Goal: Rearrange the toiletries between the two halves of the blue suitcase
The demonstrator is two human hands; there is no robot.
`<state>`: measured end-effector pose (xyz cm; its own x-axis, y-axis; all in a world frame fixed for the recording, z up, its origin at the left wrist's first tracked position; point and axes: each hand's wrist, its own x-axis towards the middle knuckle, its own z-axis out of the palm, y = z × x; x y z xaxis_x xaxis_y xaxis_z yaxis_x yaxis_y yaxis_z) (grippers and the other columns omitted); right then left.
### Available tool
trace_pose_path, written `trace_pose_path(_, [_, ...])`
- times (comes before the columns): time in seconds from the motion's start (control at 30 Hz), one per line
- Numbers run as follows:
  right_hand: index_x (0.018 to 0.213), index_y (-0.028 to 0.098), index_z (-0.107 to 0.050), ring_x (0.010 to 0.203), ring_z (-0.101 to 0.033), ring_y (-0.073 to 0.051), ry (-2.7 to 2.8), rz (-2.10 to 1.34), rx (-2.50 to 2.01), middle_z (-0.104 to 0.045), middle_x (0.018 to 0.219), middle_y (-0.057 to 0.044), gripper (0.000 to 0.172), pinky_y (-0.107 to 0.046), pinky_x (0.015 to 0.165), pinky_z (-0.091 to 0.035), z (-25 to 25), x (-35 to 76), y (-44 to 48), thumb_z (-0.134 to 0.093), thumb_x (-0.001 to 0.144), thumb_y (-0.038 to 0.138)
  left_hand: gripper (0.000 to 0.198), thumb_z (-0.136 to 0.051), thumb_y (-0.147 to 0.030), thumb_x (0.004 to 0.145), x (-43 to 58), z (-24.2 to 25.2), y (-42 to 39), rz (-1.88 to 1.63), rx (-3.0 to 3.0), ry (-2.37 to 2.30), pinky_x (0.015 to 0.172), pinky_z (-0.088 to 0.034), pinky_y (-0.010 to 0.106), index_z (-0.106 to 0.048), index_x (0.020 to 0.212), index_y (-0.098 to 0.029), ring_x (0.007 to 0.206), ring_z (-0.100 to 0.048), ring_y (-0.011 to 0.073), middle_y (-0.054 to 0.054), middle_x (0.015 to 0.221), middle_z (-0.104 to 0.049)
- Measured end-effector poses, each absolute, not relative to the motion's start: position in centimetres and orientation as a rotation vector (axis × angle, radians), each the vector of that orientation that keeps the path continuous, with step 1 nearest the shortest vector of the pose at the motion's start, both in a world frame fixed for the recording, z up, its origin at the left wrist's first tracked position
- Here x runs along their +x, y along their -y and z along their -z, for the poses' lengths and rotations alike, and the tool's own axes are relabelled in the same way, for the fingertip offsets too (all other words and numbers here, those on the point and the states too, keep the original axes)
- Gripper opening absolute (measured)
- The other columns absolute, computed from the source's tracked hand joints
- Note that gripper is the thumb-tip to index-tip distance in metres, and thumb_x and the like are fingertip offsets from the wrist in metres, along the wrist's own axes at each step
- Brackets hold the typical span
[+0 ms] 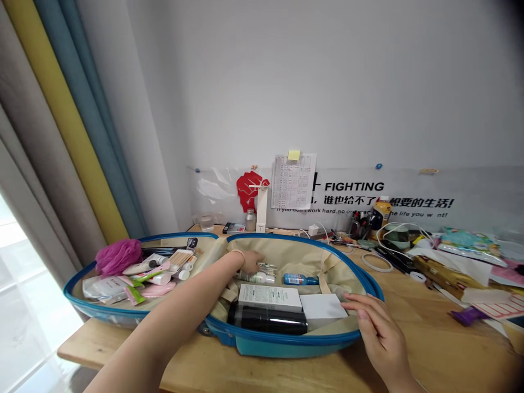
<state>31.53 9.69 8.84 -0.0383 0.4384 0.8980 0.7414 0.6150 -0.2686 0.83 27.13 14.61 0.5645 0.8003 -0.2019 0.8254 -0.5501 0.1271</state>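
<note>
A blue-rimmed suitcase (295,340) lies spread open on the wooden table, both halves holding things. My left hand (250,262) reaches across into its right half, palm down over several small clear bottles (262,277); its fingertips are blurred and partly hidden. Beside those bottles lies a blue bottle (301,279). Nearer to me are a white printed box (269,297), a black cylinder (268,319) and a plain white box (323,307). At the suitcase's right rim rests my right hand (380,333), fingers stretched out near the plain box, holding nothing.
The left half holds a pink mesh bath sponge (118,256), tubes, cotton swabs (181,258) and packets. Along the wall stand a white lamp (261,210) and a drink bottle (380,213). Tape (376,263), cables and bags crowd the table's right side. Curtains (77,109) hang at left.
</note>
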Motion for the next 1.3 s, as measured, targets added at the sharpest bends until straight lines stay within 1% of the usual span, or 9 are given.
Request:
trace_pose_path(0.17, [0.080,0.024,-0.073,0.082,-0.070,-0.022,1.675,0.314,-1.012,-0.074,0.089,-0.006,0.035,-0.041,0.082,-0.055,-8.7,31.6,-9.8,-0.044,0.097,0.036,0.040,-0.055,-0.041,0.094,-4.2,-18.9,-25.8,-0.218,2.603,-1.494,0.104,-0.045,0.052,-0.054,0.130,-0.022,0.123,-0.053,0.0259,0.010,0.140,-0.052])
trace_pose_path(0.27, [0.079,0.024,-0.073,0.083,-0.070,-0.022,1.680,0.305,-1.034,-0.074,0.090,-0.006,0.036,-0.041,0.081,-0.056,-8.7,31.7,-9.8,-0.044,0.097,0.037,0.042,-0.054,-0.041,0.095,-10.2,-21.2,-24.8,-0.341,2.527,-1.697,0.105,-0.044,0.053,-0.052,0.132,-0.021,0.124,-0.053,0.0263,0.010,0.140,-0.052])
trace_pose_path(0.43, [0.080,0.024,-0.073,0.082,-0.070,-0.022,1.690,0.323,-1.001,-0.074,0.089,-0.005,0.034,-0.041,0.081,-0.055,-8.6,31.6,-10.0,-0.045,0.097,0.035,0.035,-0.058,-0.039,0.093,-20.9,-22.4,-21.9,-0.167,2.295,-2.076,0.099,-0.049,0.049,-0.060,0.119,-0.017,0.115,-0.059,0.0241,0.009,0.125,-0.061])
trace_pose_path(0.6, [0.083,0.025,-0.072,0.082,-0.070,-0.021,1.694,0.343,-0.963,-0.073,0.090,-0.004,0.030,-0.039,0.081,-0.053,-8.7,31.3,-10.0,-0.046,0.096,0.031,0.025,-0.063,-0.035,0.091,-27.2,-20.8,-18.0,0.164,2.113,-2.255,0.091,-0.053,0.043,-0.064,0.107,-0.016,0.101,-0.064,0.0200,0.006,0.111,-0.066])
trace_pose_path(0.7, [0.084,0.025,-0.071,0.082,-0.069,-0.020,1.694,0.346,-0.946,-0.073,0.089,-0.003,0.028,-0.038,0.081,-0.053,-8.8,31.2,-9.9,-0.046,0.096,0.029,0.027,-0.063,-0.033,0.090,-28.8,-19.6,-16.5,0.275,2.075,-2.328,0.094,-0.052,0.045,-0.062,0.111,-0.016,0.105,-0.062,0.0207,0.007,0.115,-0.064])
trace_pose_path(0.9, [0.084,0.025,-0.072,0.083,-0.069,-0.021,1.688,0.335,-0.943,-0.073,0.091,-0.003,0.028,-0.038,0.081,-0.053,-8.6,31.3,-10.1,-0.047,0.095,0.030,0.039,-0.061,-0.034,0.092,-29.8,-17.5,-16.4,0.304,2.095,-2.424,0.100,-0.048,0.049,-0.056,0.126,-0.018,0.116,-0.058,0.0244,0.009,0.129,-0.058])
trace_pose_path(1.1, [0.079,0.024,-0.073,0.081,-0.070,-0.022,1.677,0.311,-0.995,-0.074,0.088,-0.006,0.035,-0.040,0.080,-0.055,-8.5,31.2,-10.0,-0.045,0.097,0.036,0.035,-0.062,-0.034,0.091,-29.8,-16.7,-16.7,0.256,2.160,-2.406,0.098,-0.049,0.049,-0.059,0.121,-0.017,0.115,-0.059,0.0239,0.009,0.127,-0.060])
trace_pose_path(1.23, [0.080,0.024,-0.073,0.083,-0.069,-0.022,1.675,0.322,-0.993,-0.074,0.089,-0.006,0.034,-0.039,0.080,-0.054,-8.6,31.0,-9.8,-0.045,0.097,0.034,0.031,-0.059,-0.037,0.093,-29.2,-17.5,-16.4,0.175,2.128,-2.450,0.089,-0.054,0.044,-0.061,0.115,-0.016,0.097,-0.065,0.0193,0.006,0.110,-0.066])
trace_pose_path(1.3, [0.082,0.024,-0.072,0.083,-0.069,-0.021,1.672,0.330,-0.970,-0.073,0.090,-0.005,0.031,-0.038,0.081,-0.054,-8.8,30.9,-9.8,-0.046,0.097,0.031,0.034,-0.052,-0.038,0.096,-28.1,-18.6,-16.5,0.080,2.148,-2.472,0.090,-0.053,0.044,-0.058,0.120,-0.015,0.096,-0.066,0.0195,0.008,0.109,-0.066])
